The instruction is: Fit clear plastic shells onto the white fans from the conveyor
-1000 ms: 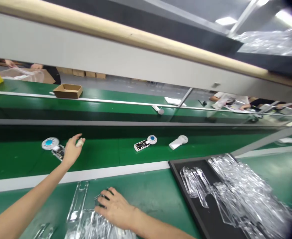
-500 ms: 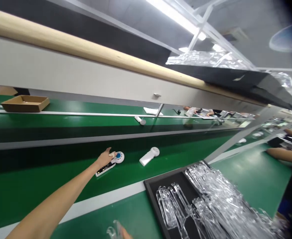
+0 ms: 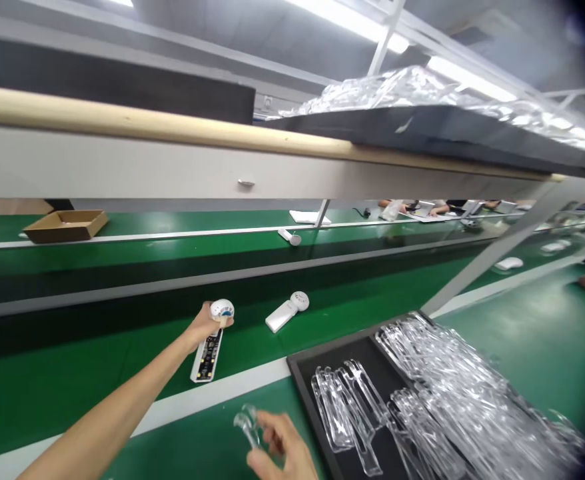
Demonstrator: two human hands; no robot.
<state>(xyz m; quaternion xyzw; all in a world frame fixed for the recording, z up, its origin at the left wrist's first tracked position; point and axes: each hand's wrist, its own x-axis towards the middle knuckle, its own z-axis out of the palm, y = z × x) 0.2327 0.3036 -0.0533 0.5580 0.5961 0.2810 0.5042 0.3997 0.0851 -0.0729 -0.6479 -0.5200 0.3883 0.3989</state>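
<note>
My left hand (image 3: 206, 327) is closed around the neck of a white handheld device (image 3: 207, 357), over the green conveyor belt. Its round head, with a bit of blue on it, tilts up above my fingers. Below, the handle is open and shows a dark circuit board with small yellow parts. Near the bottom of the view, my right hand (image 3: 287, 443) pinches a clear plastic piece (image 3: 248, 425) with a curved end. A similar white device (image 3: 287, 312), handle whole, lies on the belt to the right of my left hand.
A black tray (image 3: 300, 380) heaped with clear plastic pieces (image 3: 452, 393) stands at my right. A shelf beam (image 3: 172, 167) crosses above the belt, carrying a dark bin of clear parts. Across the line sit a cardboard box (image 3: 65, 227) and other people's hands.
My left hand has lifted the white device, its handle swinging downward to show more circuit board. My right hand has risen further into view with the clear plastic piece. The whole view has shifted.
</note>
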